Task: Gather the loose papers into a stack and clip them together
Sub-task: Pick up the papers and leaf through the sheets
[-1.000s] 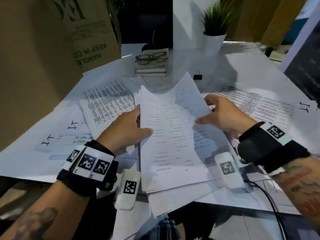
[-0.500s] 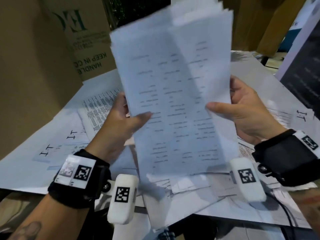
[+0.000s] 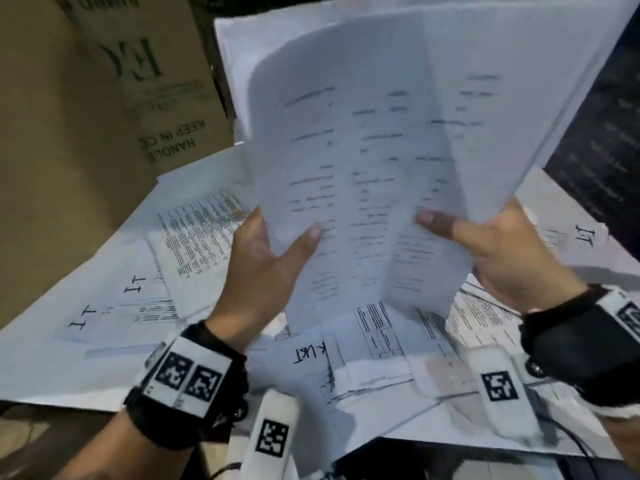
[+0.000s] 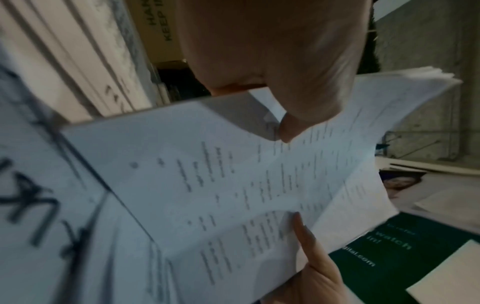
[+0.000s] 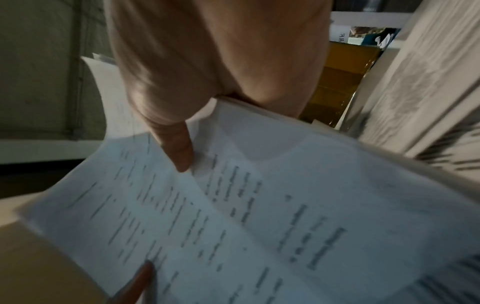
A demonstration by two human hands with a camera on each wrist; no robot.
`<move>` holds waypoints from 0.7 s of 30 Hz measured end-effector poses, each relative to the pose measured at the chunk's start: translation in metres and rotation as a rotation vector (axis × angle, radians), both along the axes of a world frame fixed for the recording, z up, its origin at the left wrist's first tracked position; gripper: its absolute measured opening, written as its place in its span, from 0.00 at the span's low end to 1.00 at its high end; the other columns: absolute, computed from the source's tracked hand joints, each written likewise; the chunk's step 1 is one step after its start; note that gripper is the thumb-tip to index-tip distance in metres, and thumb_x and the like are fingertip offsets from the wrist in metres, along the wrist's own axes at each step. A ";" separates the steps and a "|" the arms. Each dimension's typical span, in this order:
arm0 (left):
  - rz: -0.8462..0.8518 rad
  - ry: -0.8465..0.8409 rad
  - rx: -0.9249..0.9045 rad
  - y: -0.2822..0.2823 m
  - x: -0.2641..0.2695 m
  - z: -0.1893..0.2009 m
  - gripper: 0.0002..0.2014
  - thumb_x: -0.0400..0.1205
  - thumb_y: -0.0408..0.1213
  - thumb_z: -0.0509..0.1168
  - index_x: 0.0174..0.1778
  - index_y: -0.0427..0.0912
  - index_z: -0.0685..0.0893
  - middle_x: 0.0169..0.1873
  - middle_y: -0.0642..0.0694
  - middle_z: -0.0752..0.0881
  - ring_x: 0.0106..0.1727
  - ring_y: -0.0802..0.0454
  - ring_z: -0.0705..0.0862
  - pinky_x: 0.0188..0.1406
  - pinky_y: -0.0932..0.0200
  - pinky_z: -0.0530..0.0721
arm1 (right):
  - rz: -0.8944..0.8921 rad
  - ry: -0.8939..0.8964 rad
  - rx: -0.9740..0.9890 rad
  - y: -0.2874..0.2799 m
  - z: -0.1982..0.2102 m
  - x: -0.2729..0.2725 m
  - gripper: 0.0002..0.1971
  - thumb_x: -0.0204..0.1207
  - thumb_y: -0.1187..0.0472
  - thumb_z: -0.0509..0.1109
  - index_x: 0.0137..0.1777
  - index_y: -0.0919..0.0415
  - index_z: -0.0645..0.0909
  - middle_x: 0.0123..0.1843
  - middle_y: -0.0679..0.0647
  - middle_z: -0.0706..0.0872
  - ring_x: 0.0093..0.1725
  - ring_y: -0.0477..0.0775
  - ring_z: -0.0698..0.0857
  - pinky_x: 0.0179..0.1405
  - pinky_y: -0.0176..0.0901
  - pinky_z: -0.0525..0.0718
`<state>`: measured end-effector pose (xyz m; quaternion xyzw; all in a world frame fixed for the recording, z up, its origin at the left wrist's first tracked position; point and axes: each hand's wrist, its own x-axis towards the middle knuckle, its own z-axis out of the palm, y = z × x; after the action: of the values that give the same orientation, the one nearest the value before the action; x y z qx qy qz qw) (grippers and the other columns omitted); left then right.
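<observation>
both hands, left hand (image 3: 263,268) and right hand (image 3: 498,251), pinch the raised paper stack (image 3: 374,161) by its lower sides, sheets uneven and bowed so inner pages may slide out onto the counter (image 3: 69,348)

Right hand (image 5: 197,86) gripping printed papers (image 5: 285,205) — thumb on top, blurred print

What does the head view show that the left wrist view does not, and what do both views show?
Only the head view shows the printed sheets lying on the white table, the black wrist straps with square markers, and the back of the left hand.

Only the left wrist view shows the dark green printed panel beyond the papers.

Both show the raised stack of white printed papers, held by the right hand too, and the brown cardboard box.
</observation>
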<state>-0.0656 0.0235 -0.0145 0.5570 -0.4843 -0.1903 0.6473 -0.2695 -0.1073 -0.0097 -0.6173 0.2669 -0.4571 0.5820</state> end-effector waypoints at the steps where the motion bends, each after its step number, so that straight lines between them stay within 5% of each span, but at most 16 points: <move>1: 0.019 -0.010 0.047 0.000 0.000 -0.004 0.15 0.81 0.35 0.71 0.64 0.42 0.84 0.58 0.53 0.92 0.62 0.53 0.90 0.67 0.43 0.85 | -0.009 0.069 -0.007 0.000 -0.004 0.000 0.22 0.62 0.60 0.81 0.58 0.60 0.86 0.50 0.48 0.95 0.51 0.50 0.93 0.53 0.46 0.90; 3: 0.053 -0.062 0.059 -0.004 0.001 0.001 0.12 0.84 0.35 0.68 0.63 0.41 0.86 0.57 0.51 0.92 0.60 0.53 0.90 0.64 0.40 0.87 | -0.033 0.186 -0.056 -0.001 0.000 -0.002 0.13 0.69 0.62 0.79 0.54 0.56 0.87 0.43 0.37 0.94 0.45 0.39 0.93 0.43 0.31 0.89; 5: 0.034 -0.042 0.018 -0.016 -0.002 0.016 0.10 0.84 0.35 0.67 0.60 0.45 0.88 0.56 0.48 0.93 0.59 0.50 0.91 0.61 0.39 0.88 | -0.077 0.262 -0.097 -0.008 0.015 -0.009 0.09 0.74 0.61 0.77 0.52 0.51 0.87 0.42 0.33 0.93 0.45 0.36 0.92 0.40 0.27 0.87; 10: -0.352 0.247 0.221 -0.065 -0.045 0.037 0.14 0.88 0.28 0.59 0.63 0.44 0.86 0.62 0.41 0.90 0.60 0.44 0.89 0.67 0.43 0.84 | -0.081 0.473 -0.050 -0.053 0.065 -0.050 0.18 0.79 0.61 0.73 0.69 0.53 0.83 0.62 0.44 0.91 0.60 0.51 0.90 0.65 0.52 0.84; 12: -0.467 0.179 0.331 -0.084 -0.062 0.036 0.15 0.87 0.27 0.58 0.53 0.50 0.87 0.54 0.45 0.89 0.51 0.49 0.86 0.62 0.53 0.84 | -0.084 0.643 0.061 -0.074 0.066 -0.071 0.19 0.80 0.59 0.72 0.71 0.55 0.81 0.61 0.46 0.90 0.61 0.55 0.88 0.71 0.57 0.78; 14: -0.503 0.104 0.447 -0.104 -0.076 0.034 0.12 0.88 0.24 0.57 0.51 0.42 0.83 0.51 0.43 0.84 0.49 0.50 0.83 0.46 0.67 0.84 | -0.103 0.867 0.091 -0.091 0.054 -0.089 0.20 0.78 0.51 0.74 0.69 0.53 0.83 0.59 0.46 0.91 0.60 0.58 0.87 0.72 0.59 0.78; 16: -0.447 0.196 0.542 -0.122 -0.092 0.030 0.05 0.87 0.25 0.59 0.53 0.38 0.77 0.51 0.37 0.81 0.49 0.46 0.81 0.41 0.61 0.85 | -0.140 1.018 0.057 -0.105 0.044 -0.103 0.18 0.77 0.50 0.75 0.66 0.53 0.84 0.57 0.46 0.90 0.58 0.57 0.86 0.69 0.54 0.79; 18: -0.459 0.354 0.637 -0.124 -0.122 0.024 0.05 0.86 0.27 0.60 0.56 0.38 0.75 0.51 0.34 0.82 0.46 0.42 0.83 0.47 0.50 0.88 | -0.167 1.143 -0.022 -0.118 0.043 -0.112 0.13 0.80 0.53 0.73 0.63 0.53 0.84 0.54 0.47 0.88 0.55 0.55 0.85 0.62 0.49 0.77; 21: -0.600 0.588 0.718 -0.116 -0.175 -0.002 0.06 0.86 0.29 0.58 0.58 0.38 0.74 0.60 0.28 0.85 0.41 0.42 0.85 0.54 0.43 0.91 | -0.151 1.320 -0.077 -0.139 0.045 -0.119 0.13 0.78 0.50 0.74 0.58 0.55 0.85 0.57 0.52 0.89 0.56 0.58 0.85 0.65 0.53 0.79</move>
<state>-0.2405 -0.0920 -0.0167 0.5036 -0.3254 -0.6671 0.4421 -0.3883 -0.2465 0.0353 -0.7676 0.5933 -0.0317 0.2402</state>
